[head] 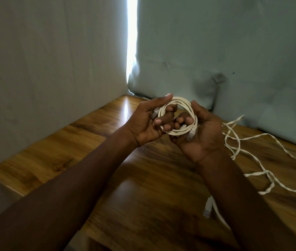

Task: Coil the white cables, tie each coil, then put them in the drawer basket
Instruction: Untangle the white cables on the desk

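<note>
A white cable wound into a small round coil (185, 104) is held up above the wooden table between both hands. My left hand (149, 122) grips the coil's left side, with one clear plug end showing by its fingers. My right hand (201, 131) holds the right side, and the other plug lies in its palm. A second white cable (263, 171) lies loose and tangled on the table at the right, with its plug end (208, 208) near my right forearm. No tie and no drawer basket are in view.
The wooden table (82, 154) runs into a corner. Grey-white fabric (53, 60) hangs along the left and pale blue fabric (234, 51) along the back, with a bright gap between them. The table's left edge drops off at lower left.
</note>
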`<state>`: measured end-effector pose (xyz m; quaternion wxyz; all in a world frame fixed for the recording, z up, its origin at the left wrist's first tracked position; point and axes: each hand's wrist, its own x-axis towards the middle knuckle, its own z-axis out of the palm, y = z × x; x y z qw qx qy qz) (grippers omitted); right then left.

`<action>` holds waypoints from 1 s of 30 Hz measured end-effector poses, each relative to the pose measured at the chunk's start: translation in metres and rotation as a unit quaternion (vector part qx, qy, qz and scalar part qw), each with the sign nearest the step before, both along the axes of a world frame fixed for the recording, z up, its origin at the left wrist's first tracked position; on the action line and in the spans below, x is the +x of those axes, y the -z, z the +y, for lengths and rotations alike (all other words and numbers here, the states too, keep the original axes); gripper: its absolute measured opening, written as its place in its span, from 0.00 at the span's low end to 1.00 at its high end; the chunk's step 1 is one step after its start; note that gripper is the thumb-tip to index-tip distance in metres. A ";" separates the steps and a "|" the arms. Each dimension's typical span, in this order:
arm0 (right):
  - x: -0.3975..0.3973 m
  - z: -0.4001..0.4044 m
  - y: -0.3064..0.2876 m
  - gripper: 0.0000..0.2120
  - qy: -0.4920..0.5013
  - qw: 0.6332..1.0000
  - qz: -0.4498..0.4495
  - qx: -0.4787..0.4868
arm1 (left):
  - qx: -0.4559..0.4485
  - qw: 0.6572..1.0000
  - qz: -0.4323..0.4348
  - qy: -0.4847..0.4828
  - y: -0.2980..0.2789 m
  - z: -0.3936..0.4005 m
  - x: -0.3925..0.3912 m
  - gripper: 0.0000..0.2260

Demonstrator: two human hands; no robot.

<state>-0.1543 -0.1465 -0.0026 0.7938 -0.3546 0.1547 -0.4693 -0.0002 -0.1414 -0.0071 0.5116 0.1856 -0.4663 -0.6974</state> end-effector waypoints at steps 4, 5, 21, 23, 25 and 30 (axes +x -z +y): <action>-0.003 0.007 -0.010 0.18 0.030 0.999 0.010 -0.007 | 0.006 0.999 0.041 0.028 0.004 0.000 0.000 0.15; -0.005 0.009 -0.014 0.19 0.038 0.999 0.018 -0.016 | 0.007 0.998 0.050 0.031 0.004 0.000 0.001 0.15; -0.010 0.007 -0.017 0.15 0.163 0.964 0.179 -0.107 | -0.019 0.999 -0.027 -0.038 0.009 -0.009 0.004 0.12; -0.009 0.002 -0.013 0.13 0.194 0.954 0.198 -0.116 | -0.017 0.999 -0.032 -0.030 0.010 -0.010 0.006 0.12; -0.008 0.001 -0.009 0.13 0.213 0.939 0.230 -0.141 | -0.011 0.999 -0.039 -0.016 0.010 -0.010 0.008 0.13; 0.001 0.008 -0.007 0.13 0.255 0.870 0.340 -0.251 | -0.019 0.999 -0.042 0.013 0.003 -0.006 0.019 0.16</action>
